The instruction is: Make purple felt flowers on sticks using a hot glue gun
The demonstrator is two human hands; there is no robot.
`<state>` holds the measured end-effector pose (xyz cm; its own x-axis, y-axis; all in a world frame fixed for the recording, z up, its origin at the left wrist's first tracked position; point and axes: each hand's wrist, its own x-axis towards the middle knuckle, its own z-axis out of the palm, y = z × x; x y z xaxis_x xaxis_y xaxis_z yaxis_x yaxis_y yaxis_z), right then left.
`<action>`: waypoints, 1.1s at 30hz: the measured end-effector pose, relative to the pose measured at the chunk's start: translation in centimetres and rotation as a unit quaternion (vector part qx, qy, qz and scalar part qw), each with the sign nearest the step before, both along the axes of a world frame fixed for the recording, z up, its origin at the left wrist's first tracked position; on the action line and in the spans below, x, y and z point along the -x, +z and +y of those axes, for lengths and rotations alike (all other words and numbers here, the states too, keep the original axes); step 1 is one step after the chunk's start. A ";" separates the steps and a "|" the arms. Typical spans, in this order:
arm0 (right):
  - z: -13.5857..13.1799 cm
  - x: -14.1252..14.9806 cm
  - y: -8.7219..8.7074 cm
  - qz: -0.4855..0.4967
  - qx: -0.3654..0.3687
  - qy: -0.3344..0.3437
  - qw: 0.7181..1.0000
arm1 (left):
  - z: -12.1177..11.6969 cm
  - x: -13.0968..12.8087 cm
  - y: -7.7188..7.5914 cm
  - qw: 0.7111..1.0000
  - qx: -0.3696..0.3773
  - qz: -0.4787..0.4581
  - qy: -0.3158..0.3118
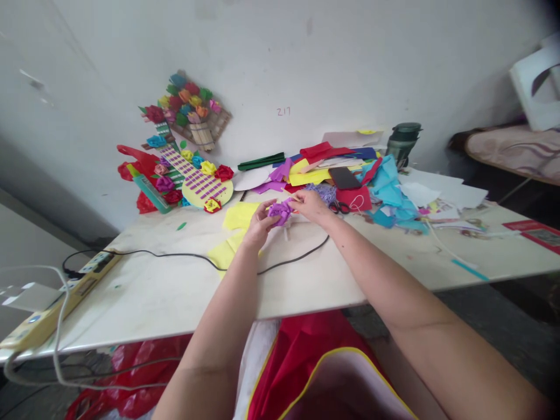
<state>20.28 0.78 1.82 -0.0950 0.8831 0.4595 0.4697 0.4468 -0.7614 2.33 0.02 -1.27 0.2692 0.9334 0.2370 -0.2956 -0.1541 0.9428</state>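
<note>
Over the middle of the table, my left hand (259, 226) has its fingers closed round a purple paper flower (279, 214). My right hand (311, 206) pinches a thin wooden stick (286, 192) at the flower's right side; its tip points up and to the left. Yellow crepe paper (236, 219) lies beneath and left of my left hand. Beside my right hand are black scissors (339, 207) and a heap of lilac paper shreds (322, 192). A black cable (297, 258) runs across the table under my forearms.
Decorated paper-flower crafts (205, 184) and a green glue bottle (149, 189) stand at the back left. Coloured paper (321, 151), a phone (344, 178), blue crepe paper (389, 192) and a dark flask (402, 143) fill the back right. A power strip (65, 297) lies along the left edge.
</note>
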 end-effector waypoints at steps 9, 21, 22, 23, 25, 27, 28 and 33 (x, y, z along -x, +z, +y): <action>-0.1 -0.1 0.1 -0.064 -0.014 0.005 0.998 | 0.4 0.0 -0.1 0.999 0.050 -0.010 0.003; -0.2 0.4 -0.2 -0.119 -0.024 -0.005 0.993 | -0.2 0.0 0.1 0.998 0.035 0.048 0.017; -0.1 0.4 -0.2 -0.119 -0.023 -0.006 0.993 | -0.2 0.0 0.1 0.998 0.037 0.048 0.016; -0.1 0.4 -0.3 -0.119 -0.022 -0.005 0.993 | -0.2 0.0 0.2 0.998 0.040 0.047 0.016; -0.1 0.5 -0.3 -0.117 -0.021 -0.002 0.993 | -0.3 0.0 0.4 0.998 0.050 0.046 0.016; -0.2 0.5 -0.3 -0.115 -0.025 -0.001 0.993 | -0.4 0.1 0.5 0.997 0.063 0.051 0.015; -0.2 0.6 -0.3 -0.114 -0.026 -0.002 0.993 | -0.4 0.2 0.6 0.996 0.068 0.053 0.013; -0.3 1.0 -0.6 -0.119 -0.030 0.003 0.992 | -0.2 0.5 0.5 0.995 0.083 0.047 0.015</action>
